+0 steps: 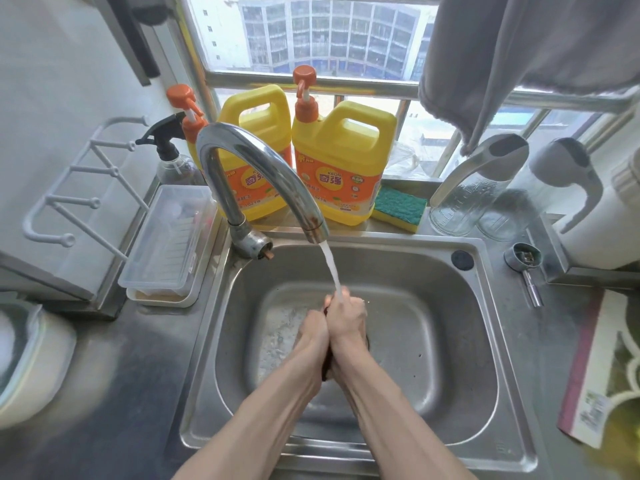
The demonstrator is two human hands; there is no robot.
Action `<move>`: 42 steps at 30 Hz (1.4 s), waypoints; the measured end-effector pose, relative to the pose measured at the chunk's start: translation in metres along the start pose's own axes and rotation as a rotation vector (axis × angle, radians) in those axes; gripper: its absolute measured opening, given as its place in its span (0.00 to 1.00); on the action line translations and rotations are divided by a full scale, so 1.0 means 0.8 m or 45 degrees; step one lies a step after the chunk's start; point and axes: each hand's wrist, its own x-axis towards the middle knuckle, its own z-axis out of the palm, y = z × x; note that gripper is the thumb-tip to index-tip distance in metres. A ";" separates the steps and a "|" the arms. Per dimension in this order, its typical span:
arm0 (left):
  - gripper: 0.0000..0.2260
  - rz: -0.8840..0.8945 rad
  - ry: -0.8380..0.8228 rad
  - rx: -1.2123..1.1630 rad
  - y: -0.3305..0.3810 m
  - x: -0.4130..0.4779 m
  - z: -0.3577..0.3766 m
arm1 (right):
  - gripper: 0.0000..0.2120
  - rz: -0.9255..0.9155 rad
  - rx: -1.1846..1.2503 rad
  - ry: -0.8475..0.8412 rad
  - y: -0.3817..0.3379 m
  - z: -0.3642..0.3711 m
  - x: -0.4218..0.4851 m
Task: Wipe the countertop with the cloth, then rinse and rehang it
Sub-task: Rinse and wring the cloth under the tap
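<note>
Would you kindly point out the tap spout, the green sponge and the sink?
tap spout [263, 157], head view, top of its curved neck
green sponge [398, 206], head view, green top face
sink [433, 341], head view, bare right basin floor

Along the back edge of my sink, on the window ledge, two yellow detergent jugs [341, 164] stand side by side, with a green-topped sponge [399, 208] lying just right of them. A clear spray bottle [172, 157] stands near the back left corner. A lidded plastic box [169, 244] lies beside the sink's left rim, and a small metal measuring cup [523, 259] sits off its back right corner.
</note>
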 end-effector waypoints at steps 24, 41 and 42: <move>0.19 0.404 -0.146 -0.006 0.035 0.000 -0.053 | 0.14 0.027 0.379 -0.101 -0.012 -0.125 0.003; 0.08 0.034 -0.280 -0.166 0.017 -0.003 -0.006 | 0.15 -0.033 0.409 -0.067 -0.031 -0.177 -0.022; 0.06 0.025 -0.288 -0.131 0.012 -0.003 -0.003 | 0.12 -0.064 0.386 -0.060 -0.033 -0.178 -0.023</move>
